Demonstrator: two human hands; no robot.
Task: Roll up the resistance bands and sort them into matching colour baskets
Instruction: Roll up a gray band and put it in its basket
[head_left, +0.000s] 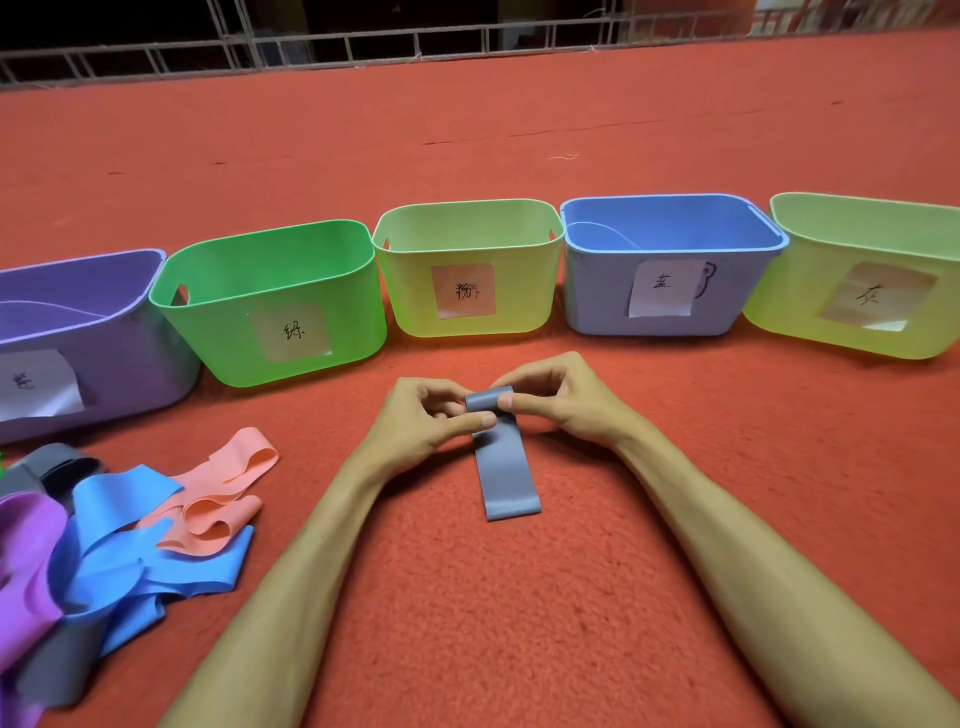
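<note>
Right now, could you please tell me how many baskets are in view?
5: purple basket far left, green basket, yellow basket centre, blue basket, second yellow basket far right.

Floor covering (519, 623): uniform orange-red. Baskets, left to right: purple basket (130, 364), bright green basket (234, 322), yellow-green basket (410, 291), blue basket (597, 296), second yellow-green basket (779, 312). Each front carries a pale paper label (462, 290) with black handwritten characters; the label on the blue basket reads whitest. Slate-grey band (506, 478): plain, slight sheen. Pile at left: salmon-pink bands (228, 499), mid-blue bands (124, 525), purple bands (26, 561), dark grey bands (57, 670), all plain.
</note>
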